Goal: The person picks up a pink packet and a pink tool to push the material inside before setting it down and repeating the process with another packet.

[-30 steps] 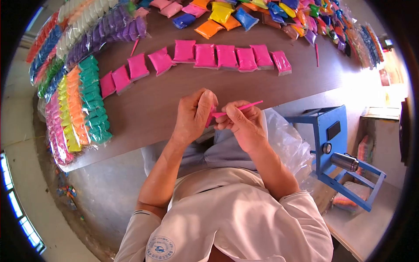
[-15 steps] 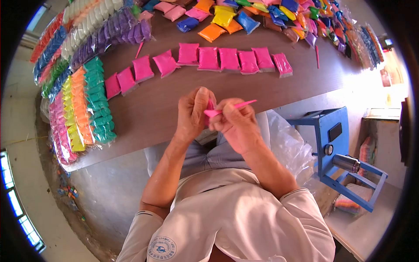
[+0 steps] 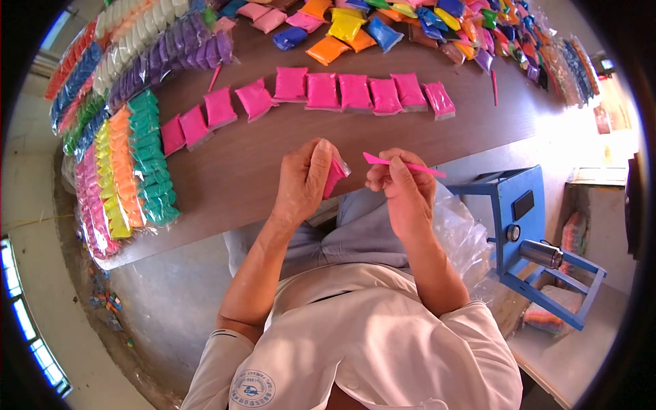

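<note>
My left hand point(image 3: 305, 176) is closed around a small pink packet point(image 3: 335, 175), whose clear wrapper edge sticks out on the right side. The fingers hide part of the packet. To its right, my right hand point(image 3: 404, 188) pinches a thin pink plastic modelling tool point(image 3: 410, 166) with a flat, pointed blade toward the left. The blade is apart from the packet. Both hands are above my lap, near the table's front edge. Beyond them, a curved row of several pink packets point(image 3: 322, 91) lies on the brown table point(image 3: 253, 157).
Strips of coloured packets point(image 3: 152, 154) cover the table's left side. A pile of mixed packets point(image 3: 437, 27) lies at the back. Other pink tools point(image 3: 495, 87) rest on the table. A blue stool point(image 3: 519, 225) at right carries a phone point(image 3: 525, 206) and a metal flask point(image 3: 542, 254).
My right hand has moved right, taking the modelling tool away from the packet. The packet in my left hand now shows more of its right side.
</note>
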Tool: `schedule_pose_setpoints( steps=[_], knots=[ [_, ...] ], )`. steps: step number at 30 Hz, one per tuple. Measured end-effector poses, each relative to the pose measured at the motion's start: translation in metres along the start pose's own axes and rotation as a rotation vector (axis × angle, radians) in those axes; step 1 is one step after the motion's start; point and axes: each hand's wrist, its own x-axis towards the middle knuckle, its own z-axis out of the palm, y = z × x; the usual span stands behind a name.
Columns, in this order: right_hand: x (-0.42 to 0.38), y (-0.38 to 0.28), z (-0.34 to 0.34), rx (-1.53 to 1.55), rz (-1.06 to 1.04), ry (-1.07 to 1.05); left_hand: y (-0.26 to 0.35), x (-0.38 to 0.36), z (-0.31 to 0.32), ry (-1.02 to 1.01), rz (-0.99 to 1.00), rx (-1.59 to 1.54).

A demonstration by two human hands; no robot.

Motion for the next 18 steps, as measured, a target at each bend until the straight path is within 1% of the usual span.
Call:
schedule_pose_setpoints(
  steps=[1,2,4,8,10,11,12,13,14,16,17,18],
  knots=[
    [0.001,0.001,-0.001,0.063,0.015,0.001,0.000,0.000,0.001,0.005,0.007,0.027],
    [0.003,0.001,-0.002,0.064,0.014,0.001,0.000,0.000,0.001,0.011,0.013,0.052],
    [0.005,0.001,-0.009,0.289,0.081,0.035,0.001,0.000,0.002,0.011,0.010,0.072],
    [0.003,-0.001,-0.024,0.214,0.064,0.012,-0.002,0.000,0.005,0.028,0.005,0.118],
    [-0.003,-0.004,-0.016,-0.668,-0.170,-0.028,-0.004,0.001,0.007,0.044,0.029,0.152],
    [-0.005,-0.007,-0.009,-0.668,-0.171,-0.022,-0.004,0.001,0.008,0.060,0.052,0.186],
    [-0.007,-0.009,0.002,-0.599,-0.102,-0.033,-0.003,0.002,0.008,0.055,0.055,0.185],
    [-0.008,-0.011,0.010,-0.529,-0.034,-0.047,0.000,0.002,0.008,0.046,0.026,0.195],
    [-0.007,-0.012,0.014,-0.529,-0.036,-0.047,0.001,0.001,0.007,0.039,-0.003,0.205],
    [-0.002,-0.012,0.021,-0.737,0.033,-0.036,-0.002,0.001,0.008,0.038,-0.002,0.194],
    [0.001,-0.009,0.023,-0.775,0.039,-0.086,-0.004,0.001,0.008,0.037,-0.004,0.183],
    [0.005,-0.006,0.022,-0.773,0.035,-0.089,-0.005,0.001,0.008,0.039,-0.001,0.186]
  ],
)
